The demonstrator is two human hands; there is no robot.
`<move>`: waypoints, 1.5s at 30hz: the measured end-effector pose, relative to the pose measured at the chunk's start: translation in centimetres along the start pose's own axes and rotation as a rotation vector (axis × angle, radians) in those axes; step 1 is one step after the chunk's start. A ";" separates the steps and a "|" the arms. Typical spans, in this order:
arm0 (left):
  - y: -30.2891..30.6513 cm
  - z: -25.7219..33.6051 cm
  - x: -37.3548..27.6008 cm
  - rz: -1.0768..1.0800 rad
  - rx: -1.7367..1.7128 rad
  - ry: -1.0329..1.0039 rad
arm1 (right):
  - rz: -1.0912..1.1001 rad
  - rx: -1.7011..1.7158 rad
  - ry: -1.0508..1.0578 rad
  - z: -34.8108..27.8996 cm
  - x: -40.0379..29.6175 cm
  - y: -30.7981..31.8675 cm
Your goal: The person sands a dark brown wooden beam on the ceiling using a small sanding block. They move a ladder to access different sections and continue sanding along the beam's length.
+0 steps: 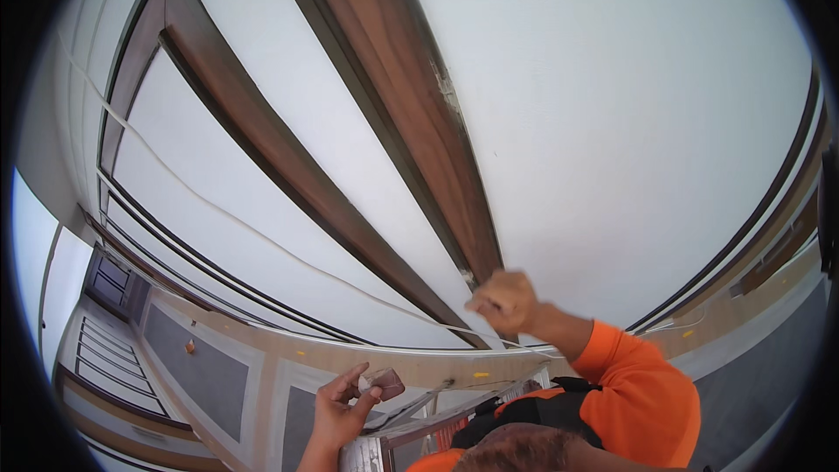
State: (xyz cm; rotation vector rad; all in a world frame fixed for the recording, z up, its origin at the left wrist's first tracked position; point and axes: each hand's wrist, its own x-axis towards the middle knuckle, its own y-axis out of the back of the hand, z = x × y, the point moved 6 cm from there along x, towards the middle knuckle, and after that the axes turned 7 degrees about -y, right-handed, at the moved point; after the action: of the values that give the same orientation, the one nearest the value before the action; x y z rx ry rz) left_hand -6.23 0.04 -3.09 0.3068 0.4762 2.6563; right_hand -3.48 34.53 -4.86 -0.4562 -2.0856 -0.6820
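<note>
My left hand point(342, 401) holds a small reddish-brown block point(388, 383) between thumb and fingers. Pale patches and thin light lines mark the block; it may be a folded abrasive sheet, but I cannot tell. My right hand point(506, 301), in an orange sleeve point(632, 390), is raised at the near end of a wide brown wood-grain beam point(406, 131). Its fingers are curled and blurred, and whether anything is in them is hidden. Pale, rough spots show along the beam's edge, and another lies close by my right hand.
A narrower brown beam point(275, 164) crosses the white panel surface point(609, 111). One white cable point(216, 210) hangs across the view and passes below my right hand. Beneath me is a ladder point(400, 436). Grey sheeting point(196, 367) covers parts of the floor.
</note>
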 end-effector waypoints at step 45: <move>-1.3 2.5 0.7 -0.253 0.316 0.057 | -0.508 0.177 0.003 -9.0 -7.1 -16.6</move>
State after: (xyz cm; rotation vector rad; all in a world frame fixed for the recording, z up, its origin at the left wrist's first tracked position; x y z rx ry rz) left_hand -5.65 2.14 -1.17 0.2454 0.8944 2.3454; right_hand -2.89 15.49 -11.46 0.1851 -2.2520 -0.7707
